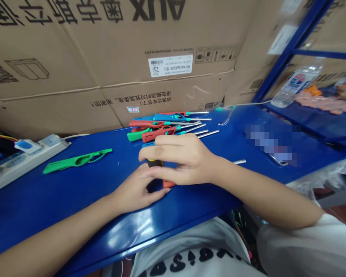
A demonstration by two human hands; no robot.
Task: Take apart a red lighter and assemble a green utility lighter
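Note:
My right hand (181, 157) is wrapped round a black and yellow tool handle (155, 163), held upright over the table. Beneath it, my left hand (141, 188) rests on the blue table (103, 231), its thumb and fingers closed on a red-orange lighter (168, 184). Most of that lighter is hidden by my right hand; a metal tube (239, 162) shows to the right of my wrist. Just beyond my hands lies a pile of red, blue and green long-nosed lighters (158, 134), their metal tubes pointing right. A green lighter casing (77, 161) lies apart to the left.
A white power strip (29, 157) with a plug runs along the left. Large cardboard boxes (118, 50) stand behind the table. At the right are a partly blurred phone (271, 146), a plastic bottle (296, 84) and a blue metal frame (288, 54).

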